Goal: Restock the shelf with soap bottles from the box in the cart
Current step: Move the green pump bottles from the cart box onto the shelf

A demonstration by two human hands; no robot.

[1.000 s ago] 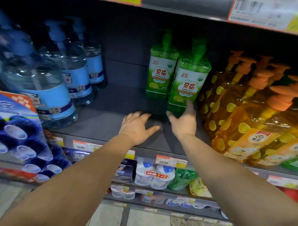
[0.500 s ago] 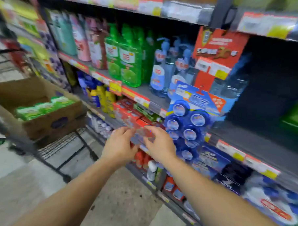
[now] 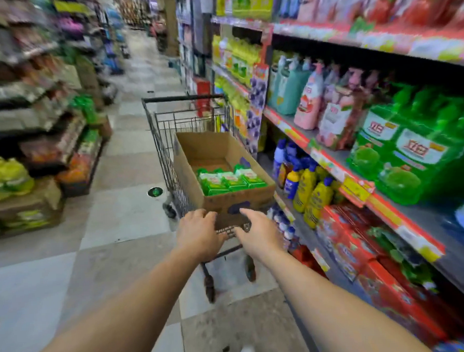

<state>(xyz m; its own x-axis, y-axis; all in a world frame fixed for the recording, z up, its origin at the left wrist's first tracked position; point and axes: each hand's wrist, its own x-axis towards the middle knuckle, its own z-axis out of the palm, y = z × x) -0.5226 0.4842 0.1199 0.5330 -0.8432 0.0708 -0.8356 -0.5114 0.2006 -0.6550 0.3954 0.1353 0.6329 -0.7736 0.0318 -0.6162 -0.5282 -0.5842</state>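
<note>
My left hand (image 3: 199,234) and right hand (image 3: 260,237) reach at center frame toward the near end of the cardboard box (image 3: 206,150) in the wire shopping cart (image 3: 160,141), fingers loosely spread, gripping nothing; I cannot tell whether they touch it. Green soap bottles (image 3: 229,179) lie flat in the box's near half. At right, the shelf (image 3: 331,161) carries green pump bottles (image 3: 410,146) and pink bottles (image 3: 311,100)

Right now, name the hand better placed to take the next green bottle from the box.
Right, narrowly. The right hand reaches further toward the cardboard box, fingers extended near its front wall, in line with the green bottles. The left hand sits lower, left of them.
</note>
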